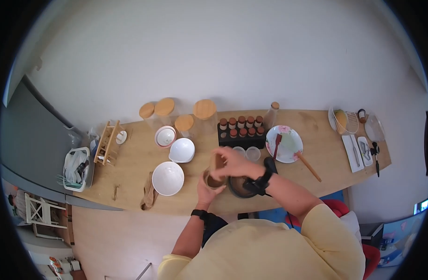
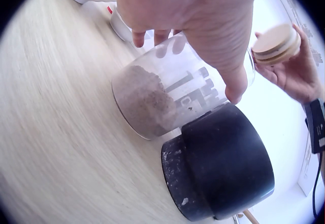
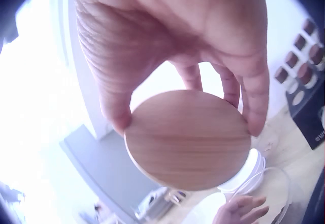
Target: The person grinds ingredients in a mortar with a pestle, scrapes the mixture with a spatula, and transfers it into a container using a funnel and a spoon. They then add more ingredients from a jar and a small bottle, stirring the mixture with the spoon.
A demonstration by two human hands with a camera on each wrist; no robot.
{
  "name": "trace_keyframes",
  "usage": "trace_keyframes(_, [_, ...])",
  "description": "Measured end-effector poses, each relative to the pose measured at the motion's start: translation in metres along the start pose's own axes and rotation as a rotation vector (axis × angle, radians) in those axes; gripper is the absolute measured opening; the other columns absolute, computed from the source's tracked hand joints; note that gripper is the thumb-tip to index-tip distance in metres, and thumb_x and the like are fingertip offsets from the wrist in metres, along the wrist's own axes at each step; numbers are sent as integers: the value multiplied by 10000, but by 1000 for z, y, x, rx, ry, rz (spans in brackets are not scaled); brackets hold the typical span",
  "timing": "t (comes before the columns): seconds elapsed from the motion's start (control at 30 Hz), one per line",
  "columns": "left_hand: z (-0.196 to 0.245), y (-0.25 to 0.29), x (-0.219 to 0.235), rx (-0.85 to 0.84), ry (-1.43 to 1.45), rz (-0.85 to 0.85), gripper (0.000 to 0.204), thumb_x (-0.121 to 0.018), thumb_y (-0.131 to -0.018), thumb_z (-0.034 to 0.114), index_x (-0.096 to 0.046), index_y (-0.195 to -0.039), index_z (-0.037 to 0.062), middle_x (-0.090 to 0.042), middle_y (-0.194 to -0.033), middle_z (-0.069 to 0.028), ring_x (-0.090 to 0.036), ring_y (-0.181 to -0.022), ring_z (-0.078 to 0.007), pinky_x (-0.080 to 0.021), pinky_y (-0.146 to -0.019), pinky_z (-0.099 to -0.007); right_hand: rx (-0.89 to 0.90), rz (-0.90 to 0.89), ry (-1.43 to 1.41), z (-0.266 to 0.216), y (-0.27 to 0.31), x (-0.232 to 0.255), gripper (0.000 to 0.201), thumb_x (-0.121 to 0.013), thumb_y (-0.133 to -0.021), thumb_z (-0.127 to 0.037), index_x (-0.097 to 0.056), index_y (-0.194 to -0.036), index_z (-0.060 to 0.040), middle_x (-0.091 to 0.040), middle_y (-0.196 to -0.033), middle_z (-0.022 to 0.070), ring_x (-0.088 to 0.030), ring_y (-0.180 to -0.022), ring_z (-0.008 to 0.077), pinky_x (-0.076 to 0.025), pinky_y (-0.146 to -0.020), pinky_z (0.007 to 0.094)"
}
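Observation:
A clear jar with brown powder in its lower part stands on the table, and the left hand grips it near the top, thumb on one side and fingers on the other. The right hand holds a round wooden lid by its edge; in the left wrist view the lid has a pale seal ring and is apart from the jar. In the head view the right hand is just above the left hand. Beside the jar is a dark round container.
White bowls stand left of the hands. Wooden-lidded jars line the back, near a black rack of spice bottles. A floral plate with a red utensil lies to the right, beside a wooden-handled tool.

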State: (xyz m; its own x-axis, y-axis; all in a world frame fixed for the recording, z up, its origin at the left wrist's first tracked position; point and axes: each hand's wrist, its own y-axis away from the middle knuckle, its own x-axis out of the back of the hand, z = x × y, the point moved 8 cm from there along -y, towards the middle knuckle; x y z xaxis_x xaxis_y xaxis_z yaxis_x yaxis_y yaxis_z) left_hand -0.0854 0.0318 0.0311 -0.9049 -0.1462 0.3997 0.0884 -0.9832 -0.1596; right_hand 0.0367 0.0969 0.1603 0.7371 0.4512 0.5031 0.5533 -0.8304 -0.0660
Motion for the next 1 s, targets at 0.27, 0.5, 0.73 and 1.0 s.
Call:
trace_keyframes(0.27, [-10,0,0,-13,-65,20,925,-869,-504,240,-369,-1239,-18,-520,-1176,-191,-507,-1117,-301,-408,-959,-363,-357,358,-1223,122,144,94,401,-547,-889,-237,-421,-1234,-77,-537,-1049,96,-544,-1053,238,-433,-941,405])
trace_keyframes(0.5, [-12,0,-5,-41,-35,14,916,-868,-517,208,-362,-1246,-18,-507,-1191,-185,-490,-1140,-292,-383,-983,-373,-645,896,-668,225,267,114,579,-765,-717,-280,-448,-1135,-34,-556,-968,66,-553,-861,188,-456,-788,303])
trace_keyframes(0.73, [-18,-1,-6,-9,-36,0,913,-863,-524,177,-350,-1254,-17,-496,-1195,-173,-478,-1148,-289,-370,-996,-379,-637,980,130,237,278,110,670,-828,-603,-300,-433,-1053,1,-489,-986,138,-510,-906,269,-438,-799,341])
trace_keyframes(1.0, [-18,1,-4,-1,-34,0,922,-863,-533,174,-338,-1266,-14,-476,-1215,-169,-476,-1144,-287,-375,-988,-380,-488,890,183,231,259,106,804,-844,-540,-178,-377,-1174,-20,-451,-1117,178,-481,-1066,326,-415,-899,375])
